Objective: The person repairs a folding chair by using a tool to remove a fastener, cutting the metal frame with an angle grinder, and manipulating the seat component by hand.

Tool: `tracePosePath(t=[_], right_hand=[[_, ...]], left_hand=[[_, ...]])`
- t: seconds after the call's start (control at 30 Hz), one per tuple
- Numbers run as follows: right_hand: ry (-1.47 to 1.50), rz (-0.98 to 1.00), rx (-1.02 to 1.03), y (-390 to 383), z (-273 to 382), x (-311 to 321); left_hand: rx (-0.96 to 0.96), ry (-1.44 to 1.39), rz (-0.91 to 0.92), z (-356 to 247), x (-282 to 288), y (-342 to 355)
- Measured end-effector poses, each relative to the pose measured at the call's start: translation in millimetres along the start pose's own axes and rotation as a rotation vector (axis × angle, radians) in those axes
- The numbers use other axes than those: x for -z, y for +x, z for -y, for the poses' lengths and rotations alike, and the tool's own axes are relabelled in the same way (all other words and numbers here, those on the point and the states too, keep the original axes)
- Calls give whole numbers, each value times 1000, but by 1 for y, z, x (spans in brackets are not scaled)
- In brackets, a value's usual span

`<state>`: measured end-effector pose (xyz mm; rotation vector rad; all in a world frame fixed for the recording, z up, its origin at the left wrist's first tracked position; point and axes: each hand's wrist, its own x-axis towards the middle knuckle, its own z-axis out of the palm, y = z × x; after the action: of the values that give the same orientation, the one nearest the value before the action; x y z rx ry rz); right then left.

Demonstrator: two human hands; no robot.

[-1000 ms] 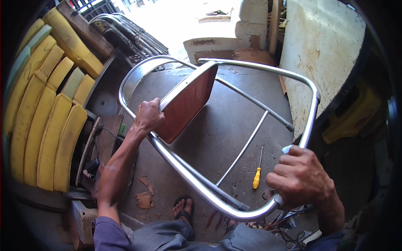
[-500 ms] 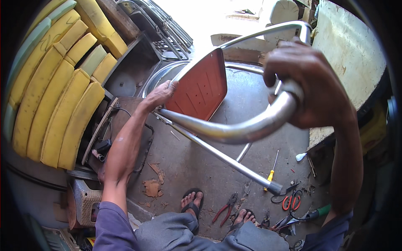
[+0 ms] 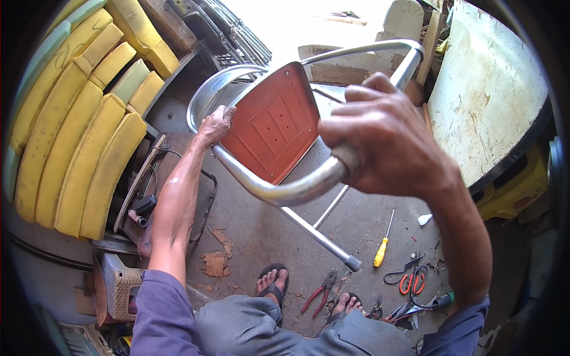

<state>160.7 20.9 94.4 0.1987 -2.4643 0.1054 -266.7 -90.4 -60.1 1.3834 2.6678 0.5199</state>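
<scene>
A tubular metal chair (image 3: 261, 191) with a rust-red panel (image 3: 276, 124) is held tilted in front of me. My left hand (image 3: 217, 124) grips it at the panel's left edge, with the thumb on top and the other fingers partly hidden. Higher up on the right, my right hand (image 3: 389, 139) is closed round the bent tube, close to its grey end cap (image 3: 345, 161). Another straight leg of the chair slants down to a dark rubber foot (image 3: 353, 263) over the floor.
Yellow foam pads (image 3: 77, 130) are stacked at the left. On the floor near my feet lie red-handled pliers (image 3: 319, 292), a yellow screwdriver (image 3: 381, 252) and orange-handled scissors (image 3: 411, 283). Folded metal chairs (image 3: 228, 32) stand at the back; a pale worn board (image 3: 487, 89) leans at the right.
My right hand has swung left and slightly down with the bent tube. The chair has turned, its rubber foot shifting left. My left hand has moved slightly left, still gripping.
</scene>
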Motion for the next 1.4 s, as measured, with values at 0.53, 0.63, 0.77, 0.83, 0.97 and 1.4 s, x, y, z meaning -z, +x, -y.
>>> tracePosePath(t=[0.53,0.63,0.77,0.83,0.97,1.4], right_hand=[[-75,154,-78,14,-31,43],[-58,119,-152,-15,-23,59],[-184,133,-264,-58,8,98],[-84,75,-259,-69,17,74],[-92,48,-266,-88,34,57],[-141,94,-315,-97,61,45]], left_hand=[[81,-341,-443,50,3,7],[253,-322,-510,95,-23,-13],[443,-717,-584,55,-106,-9],[550,-1178,-585,85,-120,-44],[639,-2192,-355,22,-140,-67],[115,-2225,-180,24,-155,-59]])
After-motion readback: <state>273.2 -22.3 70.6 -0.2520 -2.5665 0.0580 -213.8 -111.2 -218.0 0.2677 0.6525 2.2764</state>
